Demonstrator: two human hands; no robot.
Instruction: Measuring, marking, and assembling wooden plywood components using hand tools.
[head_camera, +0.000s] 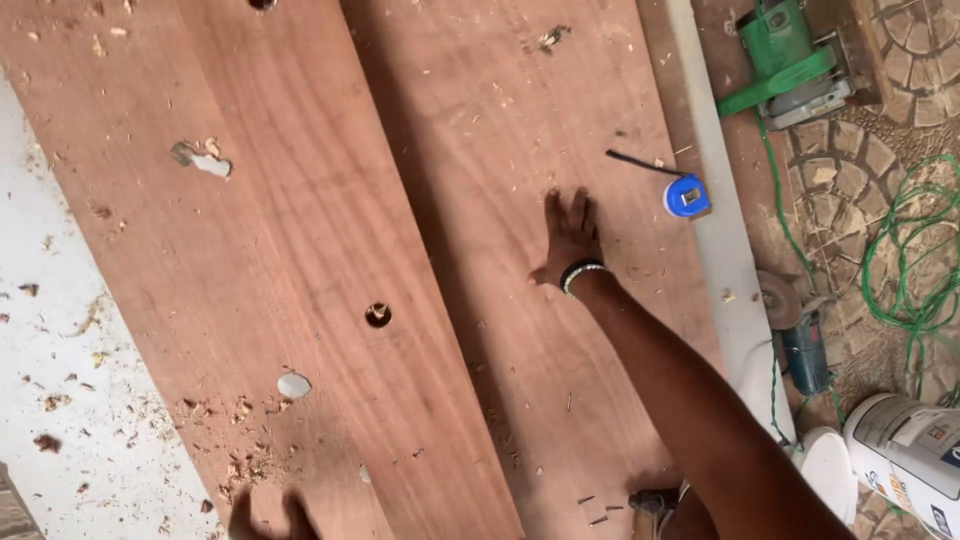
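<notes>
Two reddish-brown wooden boards lie side by side: a left board (270, 200) with a drilled hole (377, 315) and chipped patches, and a right board (520, 150). My right hand (570, 237) rests flat on the right board, fingers apart, a dark band on the wrist, holding nothing. A blue tape measure (686, 196) and a black pencil (632, 161) lie just right of it. My left hand (268, 518) shows only as blurred fingertips at the bottom edge over the left board.
Wood shavings (235, 465) are scattered on the boards and the white surface (60, 380) at left. On the paved ground at right sit a green power saw (785, 60), an angle grinder (795, 335), green cable (915, 260) and a white bucket (910, 450).
</notes>
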